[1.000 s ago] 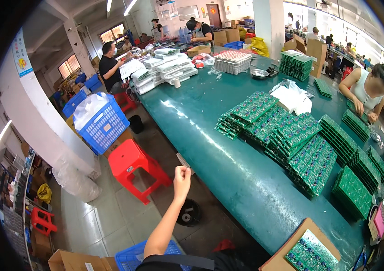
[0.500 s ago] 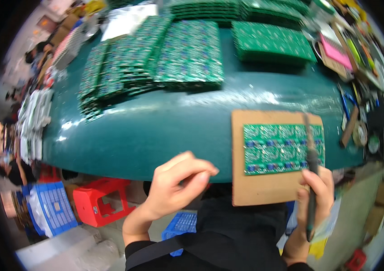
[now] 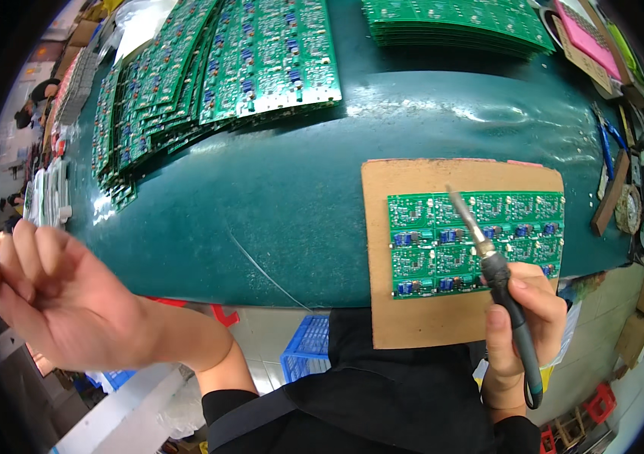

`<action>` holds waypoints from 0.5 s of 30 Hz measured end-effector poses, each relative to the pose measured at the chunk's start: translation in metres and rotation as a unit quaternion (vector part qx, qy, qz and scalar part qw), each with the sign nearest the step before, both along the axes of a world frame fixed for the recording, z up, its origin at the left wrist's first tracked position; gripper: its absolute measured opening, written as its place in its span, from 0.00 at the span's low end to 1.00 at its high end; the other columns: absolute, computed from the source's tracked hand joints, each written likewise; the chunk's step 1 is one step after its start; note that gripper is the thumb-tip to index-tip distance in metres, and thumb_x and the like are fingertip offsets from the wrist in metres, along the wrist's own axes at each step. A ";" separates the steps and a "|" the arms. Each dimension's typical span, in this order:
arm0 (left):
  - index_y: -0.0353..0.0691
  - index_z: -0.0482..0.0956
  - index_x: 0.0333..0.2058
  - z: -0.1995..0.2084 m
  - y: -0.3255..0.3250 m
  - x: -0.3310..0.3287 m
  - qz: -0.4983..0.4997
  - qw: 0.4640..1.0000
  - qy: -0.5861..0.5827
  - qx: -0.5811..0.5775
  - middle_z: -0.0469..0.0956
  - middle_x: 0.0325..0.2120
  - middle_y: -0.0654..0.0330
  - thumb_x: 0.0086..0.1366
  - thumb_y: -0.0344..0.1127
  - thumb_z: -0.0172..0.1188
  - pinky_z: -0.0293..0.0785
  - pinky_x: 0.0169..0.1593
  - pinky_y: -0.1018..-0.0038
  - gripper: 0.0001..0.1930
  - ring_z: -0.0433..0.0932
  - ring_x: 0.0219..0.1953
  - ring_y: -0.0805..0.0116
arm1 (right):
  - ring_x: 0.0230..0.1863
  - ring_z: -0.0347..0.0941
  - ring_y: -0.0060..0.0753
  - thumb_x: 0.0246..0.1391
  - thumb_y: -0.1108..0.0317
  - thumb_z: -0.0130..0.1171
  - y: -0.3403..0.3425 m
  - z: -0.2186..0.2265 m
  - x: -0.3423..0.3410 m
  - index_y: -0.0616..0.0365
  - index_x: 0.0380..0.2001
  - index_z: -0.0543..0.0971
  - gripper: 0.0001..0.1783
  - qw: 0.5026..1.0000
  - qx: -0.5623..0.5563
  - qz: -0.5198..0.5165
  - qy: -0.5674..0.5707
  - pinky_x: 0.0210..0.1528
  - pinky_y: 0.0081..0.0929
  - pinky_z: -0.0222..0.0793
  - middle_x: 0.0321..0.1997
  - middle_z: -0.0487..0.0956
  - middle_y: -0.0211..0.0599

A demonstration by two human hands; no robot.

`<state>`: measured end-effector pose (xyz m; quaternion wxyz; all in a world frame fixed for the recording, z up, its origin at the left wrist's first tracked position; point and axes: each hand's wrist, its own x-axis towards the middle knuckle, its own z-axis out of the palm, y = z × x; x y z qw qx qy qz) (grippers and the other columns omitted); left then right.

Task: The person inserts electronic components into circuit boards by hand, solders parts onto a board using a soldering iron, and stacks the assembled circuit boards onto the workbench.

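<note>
My right hand [image 3: 528, 321] grips a soldering iron [image 3: 505, 284] by its dark handle. The iron's metal tip points up and away, over the upper part of a green circuit board panel [image 3: 450, 261]; whether it touches cannot be told. Rows of small components, some blue, cover the panel, which lies on a brown cardboard sheet [image 3: 428, 324] at the table's near edge. Far out to the left, my left hand [image 3: 72, 303] is raised with its fingers curled towards the thumb. Anything pinched there is too small to make out. A thin pale strand [image 3: 265, 268] curves across the table between the hands.
Stacked populated circuit boards [image 3: 269, 60] stand at the back left of the green table [image 3: 322, 181]. Another board stack [image 3: 454, 26] is at the back right. Blue-handled pliers [image 3: 608, 144] and a tape roll [image 3: 628, 208] lie rightward. A blue crate [image 3: 307, 348] stands below the edge.
My left hand has swung far left and up, away from the cardboard. The soldering iron has tilted leftward, its tip moving left over the panel. The view has shifted too.
</note>
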<state>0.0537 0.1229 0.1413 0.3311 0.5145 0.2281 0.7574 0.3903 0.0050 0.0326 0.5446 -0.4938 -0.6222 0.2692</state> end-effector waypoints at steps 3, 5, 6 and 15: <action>0.34 0.75 0.38 -0.033 -0.025 0.036 -0.016 0.982 0.169 -0.082 0.67 0.31 0.63 0.68 0.35 0.59 0.63 0.29 0.79 0.09 0.64 0.27 0.73 | 0.38 0.72 0.40 0.54 0.74 0.64 0.003 0.002 0.005 0.63 0.48 0.72 0.18 1.000 -0.009 0.005 -0.002 0.40 0.34 0.70 0.36 0.75 0.43; 0.34 0.74 0.44 -0.082 -0.040 0.040 0.231 0.910 0.341 -0.042 0.72 0.36 0.55 0.65 0.38 0.63 0.67 0.35 0.76 0.15 0.68 0.30 0.70 | 0.38 0.71 0.38 0.57 0.74 0.60 0.003 -0.003 0.008 0.62 0.50 0.70 0.18 0.999 -0.022 0.009 -0.030 0.43 0.34 0.69 0.36 0.72 0.41; 0.33 0.74 0.45 -0.097 -0.055 0.024 0.335 0.834 0.436 -0.049 0.73 0.38 0.55 0.65 0.34 0.62 0.66 0.37 0.76 0.14 0.67 0.30 0.72 | 0.38 0.70 0.37 0.57 0.72 0.60 0.000 -0.004 0.006 0.62 0.50 0.70 0.18 0.999 -0.026 -0.017 -0.020 0.43 0.33 0.68 0.37 0.73 0.44; 0.39 0.76 0.35 -0.173 -0.109 0.026 0.341 0.709 0.559 -0.264 0.74 0.31 0.57 0.53 0.39 0.71 0.70 0.42 0.63 0.16 0.74 0.35 0.56 | 0.42 0.71 0.40 0.59 0.68 0.55 -0.016 -0.014 0.021 0.68 0.54 0.69 0.22 0.996 0.003 -0.076 0.038 0.46 0.36 0.68 0.42 0.74 0.50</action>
